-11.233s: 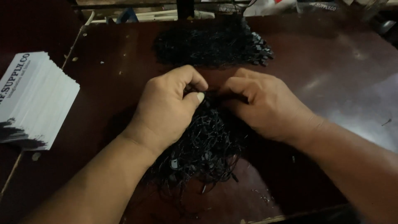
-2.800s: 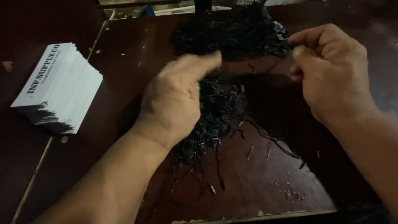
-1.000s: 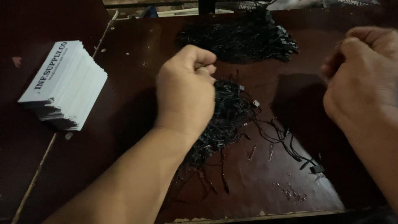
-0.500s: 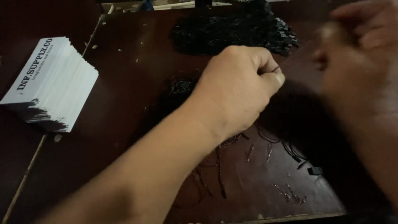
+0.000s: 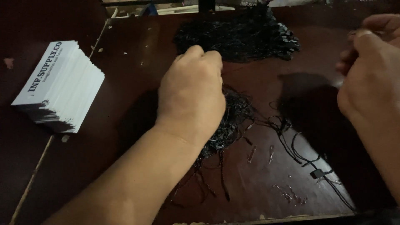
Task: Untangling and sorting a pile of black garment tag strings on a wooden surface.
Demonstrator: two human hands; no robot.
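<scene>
My left hand (image 5: 191, 93) is a closed fist resting over a tangle of black strings with small black plastic ends (image 5: 233, 121) in the middle of a dark brown table (image 5: 137, 54). What the fist grips is hidden beneath it. My right hand (image 5: 368, 77) is raised at the right edge, fingers pinched together, apparently on a thin black string that I can barely make out. Loose black strings (image 5: 304, 158) trail across the table between the hands and toward the front right.
A larger heap of black strings (image 5: 241, 35) lies at the back of the table. A fanned stack of white printed cards (image 5: 58, 85) sits at the left. A thin stick (image 5: 33, 175) runs along the left side. The table's front edge is close.
My left hand has drawn back to the left over the near tangle. My right hand has lifted away to the right, and strands now lie pulled out of the pile.
</scene>
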